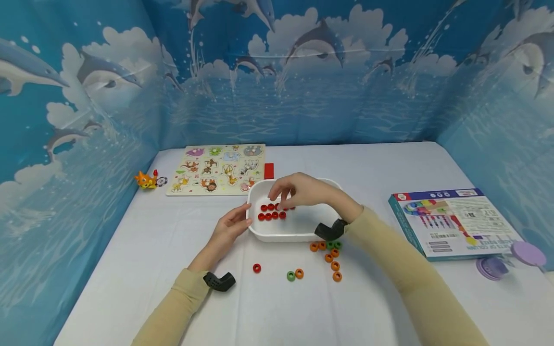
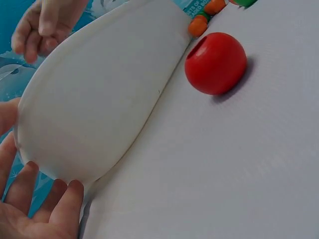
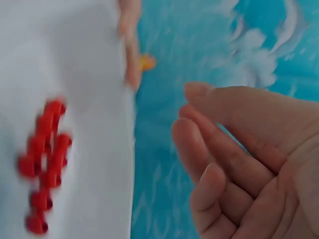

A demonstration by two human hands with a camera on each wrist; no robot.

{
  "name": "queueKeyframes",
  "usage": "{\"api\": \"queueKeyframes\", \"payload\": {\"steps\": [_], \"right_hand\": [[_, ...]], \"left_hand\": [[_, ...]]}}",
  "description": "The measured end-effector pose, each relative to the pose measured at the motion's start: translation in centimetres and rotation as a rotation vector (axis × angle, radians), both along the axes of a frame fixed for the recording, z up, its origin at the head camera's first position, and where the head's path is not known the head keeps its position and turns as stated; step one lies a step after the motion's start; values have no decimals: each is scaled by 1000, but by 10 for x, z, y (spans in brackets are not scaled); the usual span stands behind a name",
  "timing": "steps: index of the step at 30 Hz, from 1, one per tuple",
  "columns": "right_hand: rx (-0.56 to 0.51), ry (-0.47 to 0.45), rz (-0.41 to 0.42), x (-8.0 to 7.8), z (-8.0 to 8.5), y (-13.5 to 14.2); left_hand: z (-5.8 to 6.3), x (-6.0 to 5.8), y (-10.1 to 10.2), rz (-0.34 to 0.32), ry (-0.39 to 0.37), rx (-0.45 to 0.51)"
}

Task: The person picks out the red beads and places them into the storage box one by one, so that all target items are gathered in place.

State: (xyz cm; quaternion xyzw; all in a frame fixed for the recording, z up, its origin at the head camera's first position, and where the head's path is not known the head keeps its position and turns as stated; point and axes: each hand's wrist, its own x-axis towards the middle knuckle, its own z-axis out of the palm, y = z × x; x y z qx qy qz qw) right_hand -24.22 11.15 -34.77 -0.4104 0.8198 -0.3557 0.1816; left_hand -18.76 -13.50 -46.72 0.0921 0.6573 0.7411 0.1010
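Observation:
A white tray (image 1: pixel 290 237) holds two rows of red beads (image 1: pixel 271 216) on its left side. My left hand (image 1: pixel 231 225) touches the tray's left end, its fingers spread along the outer wall (image 2: pixel 99 99). Over the red beads hovers my right hand (image 1: pixel 303 189), its fingers loosely bent. The right wrist view shows nothing between that thumb and those fingertips (image 3: pixel 189 139). In front of the tray lies a single red bead (image 1: pixel 257 268), seen large in the left wrist view. A green bead (image 1: pixel 291 276) and an orange bead (image 1: pixel 299 273) sit side by side nearer me.
Several orange beads (image 1: pixel 335 265) and green beads (image 1: pixel 330 245) lie by the tray's front right. Behind stand an animal puzzle board (image 1: pixel 220 168) and a red block (image 1: pixel 269 171). An orange toy (image 1: pixel 145 180) is far left; a boxed game (image 1: pixel 459 223) and purple lid (image 1: pixel 528 253) lie right.

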Motion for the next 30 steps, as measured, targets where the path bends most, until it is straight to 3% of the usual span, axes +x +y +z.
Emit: {"api": "queueKeyframes", "payload": {"steps": [5,8,11,19,24,30], "right_hand": [[-118,-46,97,53,-9,-11],[-99,-58,130,76,-27,-20],[-69,-22,142,90,-47,-28],[-1,190,95,101,-90,-42],[-8,216,34,103,-102,-46],[-30,174,-17,104,-102,-49]], "left_hand": [[0,1,-1,-4,28,-12],[0,1,-2,-15,29,-7],[1,1,-2,-27,25,4],[0,1,0,-22,22,8],[0,1,0,-16,9,-5],[0,0,-1,-18,8,-7]]}}
